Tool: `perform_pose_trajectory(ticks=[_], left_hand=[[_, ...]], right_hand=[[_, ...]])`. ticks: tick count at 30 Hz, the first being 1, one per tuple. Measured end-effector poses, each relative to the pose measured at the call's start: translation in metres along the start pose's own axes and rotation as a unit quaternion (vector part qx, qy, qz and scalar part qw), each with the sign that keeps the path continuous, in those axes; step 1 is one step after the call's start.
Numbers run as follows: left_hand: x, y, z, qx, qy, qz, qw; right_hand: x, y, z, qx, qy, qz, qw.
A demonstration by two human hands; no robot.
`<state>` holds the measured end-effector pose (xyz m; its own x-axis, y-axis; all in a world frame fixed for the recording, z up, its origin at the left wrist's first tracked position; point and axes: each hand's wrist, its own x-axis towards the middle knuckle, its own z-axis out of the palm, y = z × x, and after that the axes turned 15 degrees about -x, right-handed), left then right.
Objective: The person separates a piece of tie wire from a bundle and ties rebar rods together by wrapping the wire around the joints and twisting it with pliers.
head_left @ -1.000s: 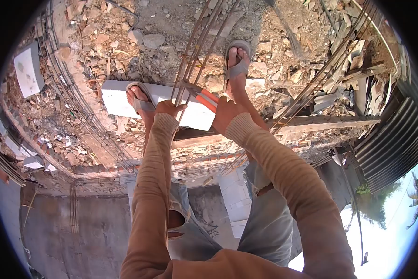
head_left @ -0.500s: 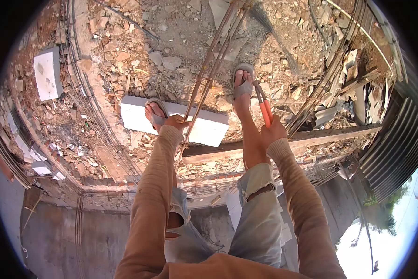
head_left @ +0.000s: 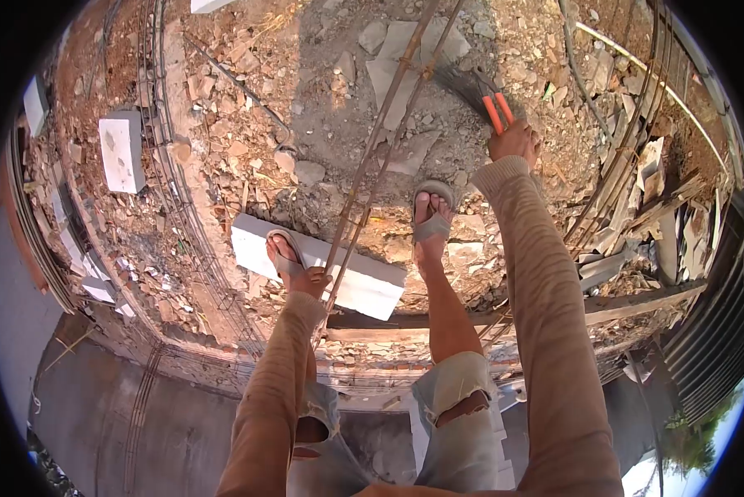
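Note:
My left hand (head_left: pixel 309 282) is low at the steel rebar cage (head_left: pixel 358 192), its fingers closed against one of the long rods. Stretched forward, my right hand (head_left: pixel 514 142) grips pincers by their orange handles (head_left: pixel 498 113). The dark jaws of the pincers lie over a bundle of thin grey wire (head_left: pixel 461 86) on the ground. My left foot rests on a long white block (head_left: pixel 364 282), which lies under the rebar. The other foot stands on the rubble.
More rebar cages run along the left (head_left: pixel 158 124) and the right (head_left: pixel 629 149). A smaller white block (head_left: pixel 122 151) lies at left. Broken rubble covers the ground. A wooden plank (head_left: pixel 637 305) and corrugated sheets (head_left: pixel 712 356) are at right.
My right hand has reached forward with the pincers, from beside my right shin to the wire bundle. The view has tilted forward. My left hand stays at the rebar.

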<state>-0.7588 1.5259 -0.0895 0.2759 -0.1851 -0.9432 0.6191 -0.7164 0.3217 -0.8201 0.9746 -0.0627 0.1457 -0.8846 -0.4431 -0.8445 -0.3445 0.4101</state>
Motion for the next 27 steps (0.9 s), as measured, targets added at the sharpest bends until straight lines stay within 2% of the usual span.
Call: perform_pose_trajectory(ticks=[2, 4, 5, 6, 8, 9, 10, 12, 13, 14, 18, 20, 21, 22, 24, 25, 27], left_hand=[[-0.008, -0.007, -0.007, 0.028, -0.002, 0.013, 1.0], [-0.02, 0.0, -0.002, 0.122, 0.061, 0.011, 0.991], [-0.03, 0.017, 0.0, 0.155, 0.049, -0.043, 0.986], [-0.033, 0.021, 0.007, 0.149, 0.056, -0.043, 0.986], [-0.039, 0.021, 0.014, 0.067, 0.097, -0.022, 0.993], [-0.037, 0.02, 0.019, 0.03, 0.089, -0.004, 0.996], [-0.041, 0.04, 0.028, 0.023, 0.099, 0.0, 0.995], [-0.046, 0.073, 0.046, -0.037, 0.109, -0.093, 0.989], [-0.012, 0.023, 0.036, -0.088, 0.103, -0.097, 0.986], [-0.006, 0.023, 0.038, -0.048, 0.112, -0.087, 0.989], [-0.013, 0.005, 0.048, -0.068, 0.2, 0.011, 0.977], [-0.056, 0.018, 0.057, -0.032, 0.224, -0.015, 0.974], [-0.066, -0.004, 0.056, -0.005, 0.203, -0.034, 0.978], [-0.11, 0.043, 0.069, -0.03, 0.211, -0.069, 0.975], [-0.126, -0.038, 0.071, -0.126, 0.168, -0.072, 0.975], [-0.144, -0.052, 0.072, -0.075, 0.137, -0.089, 0.984], [-0.179, -0.081, 0.078, -0.092, 0.158, -0.087, 0.979]], right_hand=[[0.015, 0.003, 0.008, -0.005, 0.0, -0.022, 1.0], [0.022, 0.012, 0.01, 0.034, -0.11, -0.023, 0.993], [0.026, 0.017, 0.018, 0.026, -0.077, -0.032, 0.996], [0.032, 0.022, 0.029, 0.017, -0.044, -0.041, 0.998], [0.03, 0.031, 0.024, -0.002, -0.074, -0.056, 0.996], [0.03, 0.033, 0.025, 0.001, -0.068, -0.068, 0.995], [0.029, 0.035, 0.026, 0.011, -0.064, -0.075, 0.995], [0.023, 0.051, 0.026, 0.014, -0.062, -0.082, 0.995], [0.016, 0.056, 0.023, 0.023, -0.066, -0.067, 0.995], [0.006, 0.061, 0.023, 0.03, -0.073, -0.055, 0.995], [-0.035, 0.096, 0.03, 0.058, -0.071, -0.061, 0.994], [-0.067, 0.126, 0.032, 0.119, -0.088, -0.074, 0.986], [-0.085, 0.141, 0.034, 0.138, -0.083, -0.085, 0.983], [-0.104, 0.157, 0.035, 0.156, -0.078, -0.097, 0.98], [-0.145, 0.184, 0.022, 0.215, -0.095, -0.101, 0.967], [-0.165, 0.196, 0.012, 0.215, -0.095, -0.1, 0.967], [-0.201, 0.215, -0.01, 0.205, -0.078, -0.112, 0.969]])
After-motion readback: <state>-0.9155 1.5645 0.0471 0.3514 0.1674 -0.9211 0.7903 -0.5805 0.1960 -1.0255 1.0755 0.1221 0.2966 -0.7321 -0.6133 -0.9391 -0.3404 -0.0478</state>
